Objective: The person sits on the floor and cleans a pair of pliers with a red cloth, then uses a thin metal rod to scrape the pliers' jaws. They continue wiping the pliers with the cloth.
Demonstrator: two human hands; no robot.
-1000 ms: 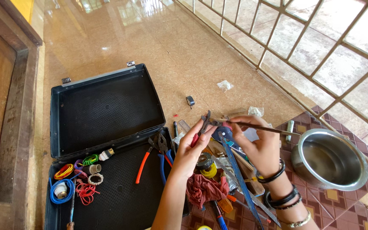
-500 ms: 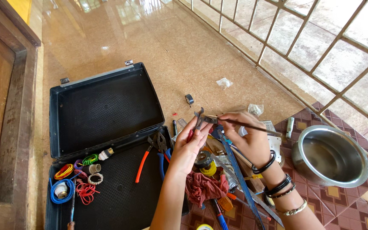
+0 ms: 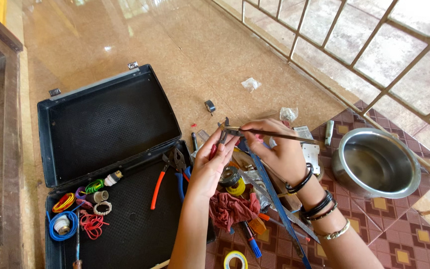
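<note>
Small red-handled pliers (image 3: 219, 141), dull grey metal head, sit just right of frame centre, held upright-ish w/ the head pointing to the top of frame. Left hand (image 3: 207, 167) has fingers curled shut round the red grips, thumb and fingertips pinching near the pivot. Right hand (image 3: 277, 149) is closed on a thin dark rod (image 3: 274, 134), long and straight, lying roughly level; its left tip meets the pliers' head, whether it's gripped there or just touching, can't tell. Right wrist carries black bangles (image 3: 314, 199) plus a metal one. Below the hands, centre-bottom: crumpled red rag (image 3: 230, 209), soft and creased; yellow tape roll (image 3: 236, 188); long blue flat strip (image 3: 274, 199) running diagonally; 2nd tape roll (image 3: 236, 259) at bottom edge. Left half of frame: open black case (image 3: 100, 124), hard plastic shell w/ dimpled lining. Upper half holds nothing visible; lower half holds orange-handled pliers (image 3: 162, 177), blue-handled pliers (image 3: 181, 174), and coiled wires in yellow, green, red, blue (image 3: 73, 214) at lower left. Right of frame: round shiny steel pot (image 3: 376, 162) on patterned maroon mat (image 3: 404, 239). Floor is glossy tan tile (image 3: 175, 45); metal grille (image 3: 374, 40) upper right.
</note>
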